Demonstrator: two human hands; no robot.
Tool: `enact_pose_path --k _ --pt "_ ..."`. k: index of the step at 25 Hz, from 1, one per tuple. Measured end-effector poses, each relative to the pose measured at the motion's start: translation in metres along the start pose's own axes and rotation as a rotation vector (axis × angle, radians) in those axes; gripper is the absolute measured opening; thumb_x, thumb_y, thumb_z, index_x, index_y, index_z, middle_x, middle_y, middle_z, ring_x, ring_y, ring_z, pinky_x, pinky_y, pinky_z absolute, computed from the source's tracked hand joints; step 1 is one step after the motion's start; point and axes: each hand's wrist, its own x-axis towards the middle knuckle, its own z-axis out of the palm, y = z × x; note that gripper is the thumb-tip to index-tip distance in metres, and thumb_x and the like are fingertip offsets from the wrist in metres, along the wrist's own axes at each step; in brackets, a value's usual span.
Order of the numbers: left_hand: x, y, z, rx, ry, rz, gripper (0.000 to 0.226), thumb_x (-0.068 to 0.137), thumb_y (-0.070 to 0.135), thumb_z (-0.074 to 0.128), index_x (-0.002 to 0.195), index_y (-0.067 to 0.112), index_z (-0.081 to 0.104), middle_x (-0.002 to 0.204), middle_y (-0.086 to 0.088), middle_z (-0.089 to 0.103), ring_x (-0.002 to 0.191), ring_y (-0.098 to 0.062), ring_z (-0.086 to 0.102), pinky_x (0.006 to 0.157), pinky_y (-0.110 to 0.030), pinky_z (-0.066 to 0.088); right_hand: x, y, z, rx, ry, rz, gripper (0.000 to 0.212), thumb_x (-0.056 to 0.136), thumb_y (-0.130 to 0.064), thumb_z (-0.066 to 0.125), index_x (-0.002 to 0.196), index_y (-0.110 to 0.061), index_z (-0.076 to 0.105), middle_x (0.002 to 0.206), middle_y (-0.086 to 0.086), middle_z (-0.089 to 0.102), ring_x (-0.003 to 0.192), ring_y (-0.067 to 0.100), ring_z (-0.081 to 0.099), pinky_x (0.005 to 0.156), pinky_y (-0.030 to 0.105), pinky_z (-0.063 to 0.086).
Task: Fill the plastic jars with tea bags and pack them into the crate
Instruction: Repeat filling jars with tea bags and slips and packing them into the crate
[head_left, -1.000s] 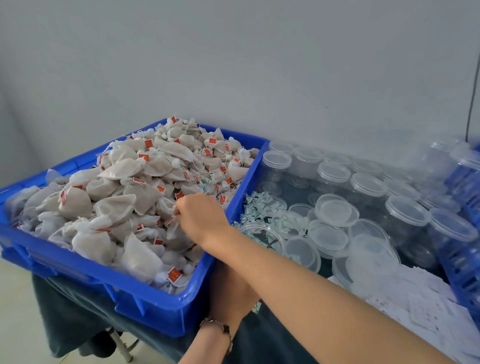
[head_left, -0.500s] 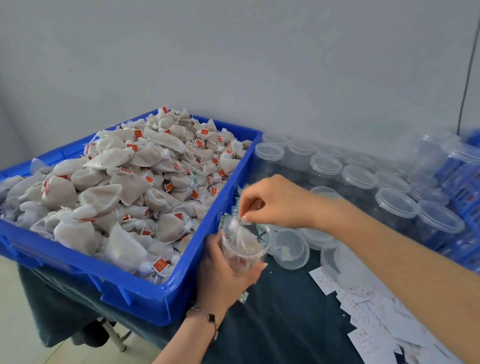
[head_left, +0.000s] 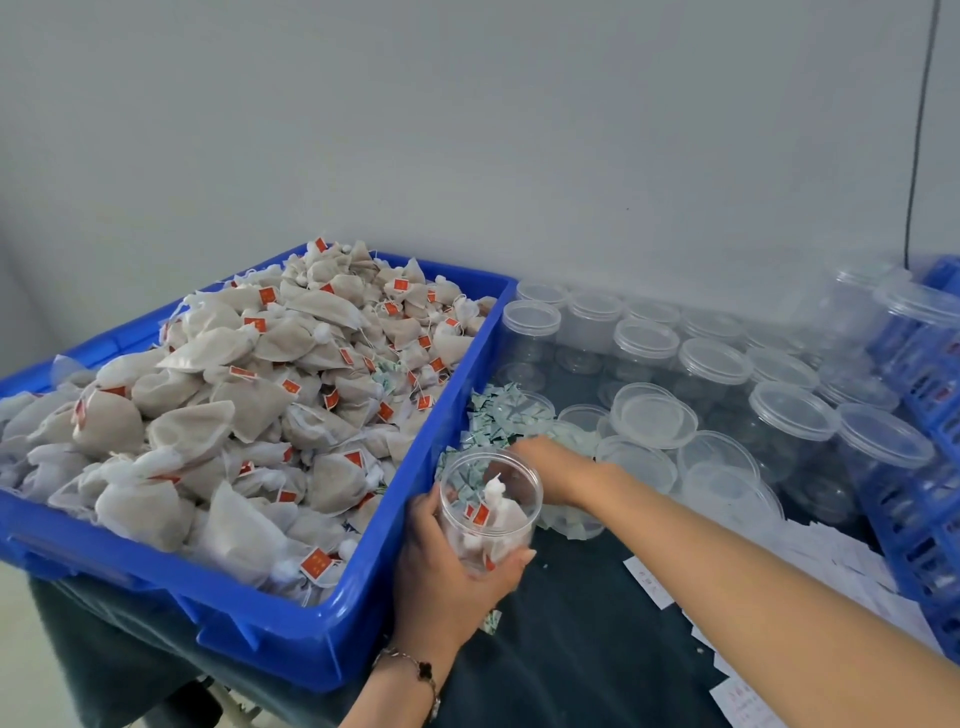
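Clear plastic jar (head_left: 489, 506), holding a few tea bags, sits upright in my left hand (head_left: 447, 566), whose fingers (head_left: 519, 558) curl round its lower wall just beside the blue crate (head_left: 332, 631). My right hand (head_left: 553, 467) reaches across behind the jar, palm down, into the small green-and-white packets (head_left: 493, 423) on the counter (head_left: 571, 639); I cannot tell whether it grasps anything.

A clear plastic jar (head_left: 488, 512), lidless and upright, holds a few tea bags with red tags and sits just beside the right wall of the blue crate (head_left: 332, 644). That crate is heaped with beige tea bags (head_left: 244, 410). Lidded empty jars (head_left: 711, 374) stand in rows right of the crate.
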Motion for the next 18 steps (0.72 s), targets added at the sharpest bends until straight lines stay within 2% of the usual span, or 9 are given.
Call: enact_pose_path --k 2,5,7,9,11,12,13,15,18 --pt "0.0 -0.001 -0.001 0.01 -0.003 0.002 0.102 0.046 0.05 0.085 0.128 0.006 0.042 0.119 -0.006 0.057 0.102 -0.022 0.062 0.081 -0.039 0.056 0.007 -0.002 0.006 -0.089 -0.018 -0.019 0.019 0.09 -0.023 0.049 0.074 -0.017 0.056 0.073 -0.002 0.056 0.071 0.018 0.053 0.067 0.032 0.048" --pt "0.0 -0.001 -0.001 0.016 -0.002 0.006 0.104 0.045 0.055 0.082 0.127 0.006 0.042 0.12 -0.006 0.057 0.104 -0.023 0.061 0.082 -0.04 0.055 0.008 -0.004 0.015 -0.081 0.077 0.003 0.03 0.09 -0.023 0.047 0.061 -0.023 0.041 0.065 -0.007 0.047 0.07 0.02 0.052 0.062 0.029 0.041" --pt "0.0 -0.001 -0.001 0.015 0.002 0.008 0.105 0.045 0.06 0.078 0.127 0.005 0.042 0.121 -0.006 0.056 0.104 -0.023 0.061 0.082 -0.04 0.055 0.004 -0.004 0.014 -0.036 0.142 -0.01 0.02 0.09 -0.022 0.049 0.07 -0.02 0.048 0.073 -0.003 0.057 0.074 0.021 0.055 0.062 0.027 0.037" --pt "0.0 -0.002 -0.001 0.01 0.006 0.017 0.105 0.046 0.061 0.078 0.127 0.005 0.042 0.121 -0.005 0.057 0.104 -0.022 0.061 0.082 -0.038 0.055 -0.006 -0.002 0.004 0.089 0.24 0.022 0.008 0.092 -0.022 0.053 0.089 -0.018 0.06 0.092 0.004 0.067 0.084 0.022 0.062 0.066 0.027 0.041" --pt "0.0 -0.002 -0.001 0.01 0.003 0.021 0.104 0.046 0.061 0.079 0.127 0.005 0.042 0.121 -0.005 0.056 0.105 -0.022 0.061 0.083 -0.039 0.055 -0.02 -0.003 -0.012 0.271 0.367 0.088 0.017 0.095 -0.025 0.052 0.104 -0.015 0.063 0.1 0.004 0.069 0.088 0.022 0.065 0.074 0.033 0.051" --pt "0.0 -0.002 0.0 0.008 0.001 0.021 0.105 0.047 0.061 0.078 0.127 0.006 0.041 0.122 -0.005 0.055 0.106 -0.022 0.061 0.083 -0.04 0.055 -0.027 -0.004 -0.023 0.361 0.417 0.119 0.019 0.096 -0.027 0.05 0.104 -0.015 0.062 0.096 0.004 0.069 0.085 0.022 0.065 0.075 0.038 0.054" --pt "0.0 -0.002 0.0 0.004 0.001 0.019 0.105 0.046 0.062 0.077 0.128 0.006 0.041 0.123 -0.004 0.055 0.107 -0.021 0.06 0.084 -0.04 0.055 -0.035 -0.006 -0.034 0.436 0.453 0.146 0.02 0.097 -0.028 0.049 0.102 -0.014 0.061 0.091 0.004 0.068 0.081 0.022 0.066 0.074 0.04 0.055" --pt "-0.001 -0.001 0.0 0.001 0.001 0.005 0.107 0.045 0.066 0.073 0.129 0.008 0.04 0.123 -0.002 0.054 0.108 -0.019 0.059 0.085 -0.037 0.055 -0.052 -0.01 -0.055 0.554 0.459 0.151 0.018 0.096 -0.028 0.048 0.093 -0.015 0.06 0.079 0.0 0.067 0.073 0.016 0.066 0.066 0.035 0.058" --pt "-0.001 -0.001 -0.002 -0.001 -0.001 -0.005 0.107 0.045 0.066 0.076 0.129 0.009 0.041 0.122 -0.002 0.055 0.106 -0.019 0.06 0.084 -0.039 0.055 -0.074 -0.029 -0.071 0.625 0.372 0.038 0.022 0.092 -0.029 0.053 0.079 -0.013 0.061 0.069 -0.006 0.062 0.062 0.005 0.056 0.062 0.028 0.049"
